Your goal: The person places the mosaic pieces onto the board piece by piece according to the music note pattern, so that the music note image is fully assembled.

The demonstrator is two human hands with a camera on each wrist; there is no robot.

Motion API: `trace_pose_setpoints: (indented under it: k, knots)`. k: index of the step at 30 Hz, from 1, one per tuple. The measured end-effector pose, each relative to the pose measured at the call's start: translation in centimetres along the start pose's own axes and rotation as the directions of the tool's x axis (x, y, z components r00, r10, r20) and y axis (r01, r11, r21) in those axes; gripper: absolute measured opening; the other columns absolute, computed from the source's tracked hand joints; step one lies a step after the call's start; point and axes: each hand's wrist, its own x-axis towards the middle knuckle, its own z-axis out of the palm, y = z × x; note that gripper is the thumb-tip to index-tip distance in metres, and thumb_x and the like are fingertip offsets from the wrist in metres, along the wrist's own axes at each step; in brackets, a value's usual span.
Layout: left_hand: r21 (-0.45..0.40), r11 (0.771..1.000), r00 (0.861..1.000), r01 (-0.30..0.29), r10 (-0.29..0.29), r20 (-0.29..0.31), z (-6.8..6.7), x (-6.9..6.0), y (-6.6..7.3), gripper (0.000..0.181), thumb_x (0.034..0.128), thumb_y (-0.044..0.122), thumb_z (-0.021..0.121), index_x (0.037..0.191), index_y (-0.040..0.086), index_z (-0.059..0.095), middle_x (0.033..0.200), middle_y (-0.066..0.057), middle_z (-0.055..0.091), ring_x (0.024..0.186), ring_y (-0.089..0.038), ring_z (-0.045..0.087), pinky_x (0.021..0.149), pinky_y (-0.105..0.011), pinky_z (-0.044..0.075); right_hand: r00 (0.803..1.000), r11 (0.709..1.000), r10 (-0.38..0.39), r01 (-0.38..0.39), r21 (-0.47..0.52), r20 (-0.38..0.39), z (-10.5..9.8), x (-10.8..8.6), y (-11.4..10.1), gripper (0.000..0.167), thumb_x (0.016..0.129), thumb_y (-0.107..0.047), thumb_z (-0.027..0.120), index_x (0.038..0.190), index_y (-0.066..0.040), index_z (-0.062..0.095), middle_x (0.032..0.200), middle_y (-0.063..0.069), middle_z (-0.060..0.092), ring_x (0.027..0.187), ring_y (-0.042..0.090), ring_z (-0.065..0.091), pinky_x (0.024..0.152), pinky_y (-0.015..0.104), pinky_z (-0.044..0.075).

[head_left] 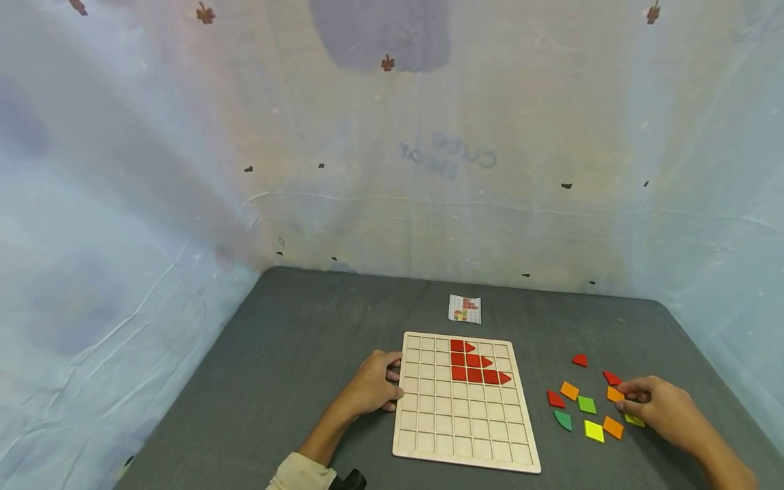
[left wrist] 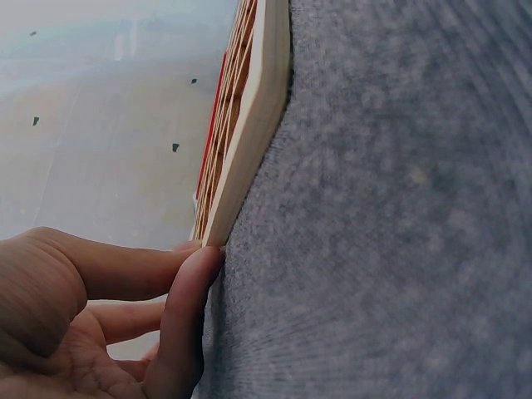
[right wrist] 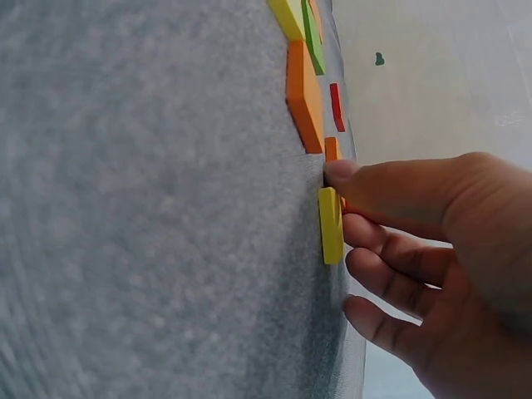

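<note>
A pale wooden grid board (head_left: 456,425) lies on the dark table, with several red pieces (head_left: 474,375) set in its upper cells. My left hand (head_left: 370,384) grips the board's left edge, fingertips and thumb against the rim; in the left wrist view the fingers (left wrist: 137,270) meet at that edge. Over to the right, my right hand (head_left: 664,412) pinches an orange square (head_left: 614,394) at its right side. A yellow piece (right wrist: 330,226) lies just beside the right fingertips, partly covered by the hand in the head view.
Loose flat pieces lie right of the board, among them a green quarter-round (head_left: 563,420), a yellow square (head_left: 593,431), a light green one (head_left: 586,405) and a red one (head_left: 579,360). Behind the board lies a small printed card (head_left: 465,309). Pale sheeting (head_left: 392,224) surrounds the table.
</note>
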Motion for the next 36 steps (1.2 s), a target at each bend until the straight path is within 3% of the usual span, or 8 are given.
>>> trace_pose_setpoints:
  k: [8,13,21,28,36]
  knots:
    - [0.003,1.0,1.0,-0.014,0.014,0.001,0.0,0.0,0.1,0.072,0.0817,-0.014,0.073,0.15,-0.009,0.051,0.128,-0.021,0.052,0.105,-0.029,0.058,0.058,-0.034,0.065,0.999,0.999,-0.032,0.031,-0.012,-0.025,-0.1,0.0,0.1,0.037,0.092,-0.031,0.082,0.108,0.002,0.077,0.1,0.007,0.068,0.085,0.017,0.059,0.067,0.035,0.049]
    - [0.003,1.0,1.0,-0.017,0.017,-0.001,0.1,0.0,0.1,0.071,0.0817,-0.014,0.073,0.15,-0.01,0.051,0.128,-0.022,0.053,0.105,-0.029,0.058,0.057,-0.034,0.065,0.996,0.998,-0.06,0.059,-0.019,-0.066,-0.2,0.0,-0.6,0.036,0.092,-0.031,0.082,0.108,0.001,0.077,0.102,0.009,0.071,0.086,0.02,0.064,0.07,0.044,0.056]
    - [-0.002,1.0,1.0,-0.01,0.01,0.001,0.0,0.0,0.1,0.072,0.0818,-0.014,0.073,0.15,-0.01,0.051,0.128,-0.021,0.052,0.106,-0.029,0.058,0.058,-0.034,0.065,0.988,0.993,-0.107,0.11,0.028,-0.108,0.0,0.0,-3.8,0.037,0.093,-0.032,0.082,0.112,-0.001,0.078,0.107,0.013,0.072,0.088,0.021,0.065,0.072,0.047,0.058]
    - [-0.006,1.0,1.0,-0.012,0.012,0.002,0.0,0.0,0.0,0.072,0.0814,-0.015,0.073,0.15,-0.009,0.051,0.129,-0.021,0.052,0.105,-0.029,0.058,0.058,-0.034,0.065,0.974,0.982,-0.169,0.18,0.062,-0.148,0.8,0.3,-6.7,0.032,0.092,-0.032,0.083,0.112,-0.007,0.078,0.105,0.002,0.073,0.089,0.017,0.066,0.076,0.042,0.058]
    - [-0.002,1.0,1.0,-0.003,0.003,0.005,-0.1,0.1,-0.1,0.073,0.0823,-0.016,0.074,0.151,-0.009,0.05,0.131,-0.019,0.053,0.108,-0.029,0.059,0.058,-0.034,0.065,0.969,0.966,-0.215,0.23,0.122,-0.122,1.3,0.9,-9.9,0.032,0.094,-0.031,0.082,0.116,-0.008,0.077,0.106,0.001,0.072,0.092,0.016,0.064,0.076,0.038,0.058]
